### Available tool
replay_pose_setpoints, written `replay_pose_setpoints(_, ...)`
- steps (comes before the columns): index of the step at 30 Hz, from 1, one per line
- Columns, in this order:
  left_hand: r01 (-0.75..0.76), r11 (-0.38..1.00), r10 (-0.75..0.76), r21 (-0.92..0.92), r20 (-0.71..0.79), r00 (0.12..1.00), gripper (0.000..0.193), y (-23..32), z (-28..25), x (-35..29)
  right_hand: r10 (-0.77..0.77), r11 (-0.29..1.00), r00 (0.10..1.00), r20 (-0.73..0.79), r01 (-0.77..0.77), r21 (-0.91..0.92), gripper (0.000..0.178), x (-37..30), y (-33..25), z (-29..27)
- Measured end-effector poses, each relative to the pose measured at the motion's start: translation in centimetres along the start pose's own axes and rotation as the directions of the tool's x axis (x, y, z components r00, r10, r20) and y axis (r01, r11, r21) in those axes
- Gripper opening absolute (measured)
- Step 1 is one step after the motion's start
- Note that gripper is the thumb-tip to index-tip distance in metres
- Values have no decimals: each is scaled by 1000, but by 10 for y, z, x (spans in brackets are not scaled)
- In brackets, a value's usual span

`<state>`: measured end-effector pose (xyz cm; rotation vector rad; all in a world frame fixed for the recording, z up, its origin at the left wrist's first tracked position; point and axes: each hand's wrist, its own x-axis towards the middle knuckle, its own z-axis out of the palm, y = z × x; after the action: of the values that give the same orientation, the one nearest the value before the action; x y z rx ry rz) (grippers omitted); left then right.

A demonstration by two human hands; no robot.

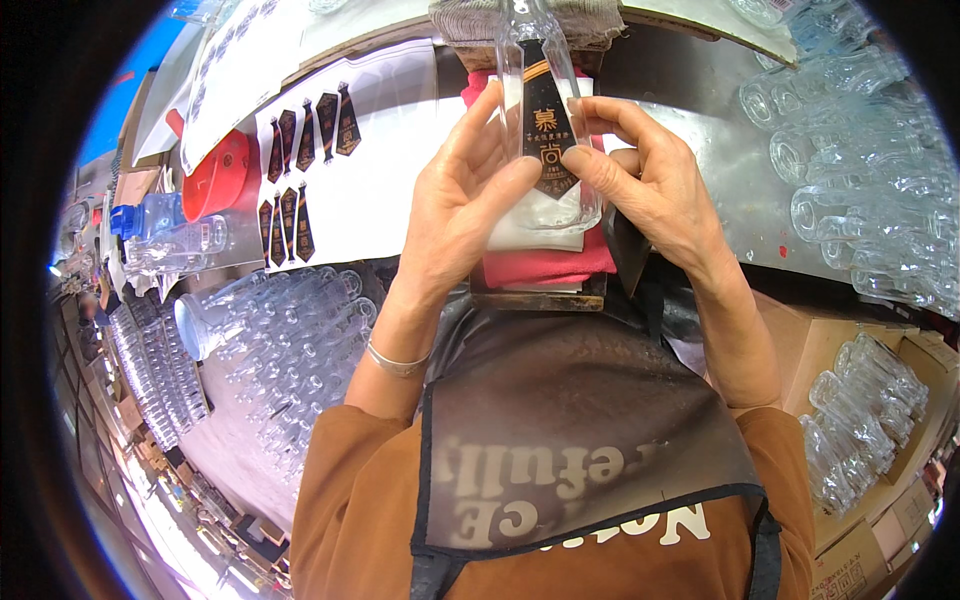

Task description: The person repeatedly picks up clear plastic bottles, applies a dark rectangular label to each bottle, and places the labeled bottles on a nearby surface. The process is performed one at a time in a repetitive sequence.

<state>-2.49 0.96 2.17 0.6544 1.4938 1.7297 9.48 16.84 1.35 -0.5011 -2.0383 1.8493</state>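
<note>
From my end I count two hands at the top centre, one left hand [455, 195] and one right hand [652, 180], with one clear bottle [514, 75] between them and one black label [547, 130] on that. At the upper left I make it nine loose labels [306, 134], five in the upper row and four in the lower, beside one red plastic dish [218, 180]. I see one bracelet [397, 361] and one apron [590, 390]. The bottles at left [290, 345], at upper right [870, 205] and inside one open box at lower right [785, 350] crowd too closely for me to count.
</note>
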Motion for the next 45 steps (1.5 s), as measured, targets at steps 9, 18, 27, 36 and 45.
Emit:
replay_pose_setpoints(9,-3,1000,3,21,-5,1000,71,0,0,1,42,999,999,27,-41,-26,47,0,1,-3)
replay_pose_setpoints(18,-29,999,29,15,-57,998,71,-5,5,-2,322,859,929,-181,-206,468,40,18,36,-43)
replay_pose_setpoints(27,-35,998,39,46,-99,994,74,-8,6,1,-497,701,828,259,559,-442,30,59,-46,-25)
replay_pose_setpoints(36,-47,993,59,109,-104,993,73,-7,7,0,-572,647,818,53,490,-585,29,103,-58,-35)
replay_pose_setpoints(45,200,902,-115,383,-233,966,72,12,-4,77,49,960,998,-42,-36,277,32,61,-31,-49)
